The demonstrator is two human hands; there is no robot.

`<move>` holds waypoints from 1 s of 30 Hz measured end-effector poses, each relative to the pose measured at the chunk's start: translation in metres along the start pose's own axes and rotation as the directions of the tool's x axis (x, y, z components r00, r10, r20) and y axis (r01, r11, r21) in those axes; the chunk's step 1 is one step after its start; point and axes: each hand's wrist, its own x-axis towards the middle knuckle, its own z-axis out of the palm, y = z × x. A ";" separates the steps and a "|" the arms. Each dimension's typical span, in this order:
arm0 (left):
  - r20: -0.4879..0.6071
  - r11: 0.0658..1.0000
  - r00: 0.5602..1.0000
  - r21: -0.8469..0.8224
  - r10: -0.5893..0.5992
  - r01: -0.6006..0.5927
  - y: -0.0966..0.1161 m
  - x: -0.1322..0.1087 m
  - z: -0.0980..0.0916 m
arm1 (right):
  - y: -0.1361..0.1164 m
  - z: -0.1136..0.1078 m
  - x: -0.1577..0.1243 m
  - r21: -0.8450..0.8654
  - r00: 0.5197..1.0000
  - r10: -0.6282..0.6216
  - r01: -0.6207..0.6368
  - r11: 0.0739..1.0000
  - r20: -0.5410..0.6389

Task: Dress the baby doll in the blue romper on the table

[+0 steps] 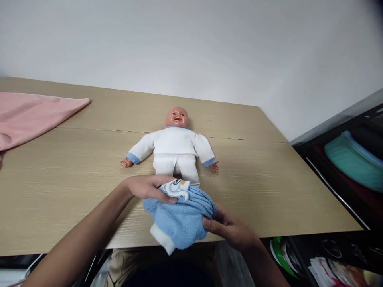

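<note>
Both hands grip a bunched light-blue fuzzy doll garment (179,223) with a white cuff and a white animal patch, at the table's front edge. My left hand (149,189) is closed on its upper left, the thumb lying over the cloth by the patch. At the right side, my right hand (229,227) pinches gathered folds, thumb on top and fingers partly hidden behind. Just beyond the garment a bald baby doll (176,141) lies face up, arms spread, in a white top with blue cuffs and white trousers. Its feet are hidden behind the garment and my left hand.
A wooden table (254,179) spreads beneath the doll, with a white wall behind. A pink cloth (32,115) lies at the far left. On the right stands a dark shelf or cart holding a teal item (353,159), with a green roll (281,255) lower down.
</note>
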 end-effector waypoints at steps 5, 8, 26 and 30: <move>0.204 0.998 0.978 0.049 0.039 -0.049 0.004 0.006 0.008 | 0.017 0.025 -0.008 0.049 0.991 0.012 -0.006 0.999 -0.131; 0.148 0.981 0.988 0.174 0.055 -0.081 0.008 0.010 0.018 | 0.014 0.048 -0.009 -0.159 0.955 0.048 -0.098 0.982 -0.294; -0.335 0.538 0.942 0.800 0.035 0.264 -0.007 0.033 0.061 | 0.040 0.085 -0.020 -0.507 0.651 -0.139 -0.421 0.752 -0.746; -0.353 0.436 0.931 0.826 -0.095 0.358 -0.004 0.032 0.064 | 0.066 0.088 -0.022 -0.586 0.515 -0.333 -0.475 0.656 -0.790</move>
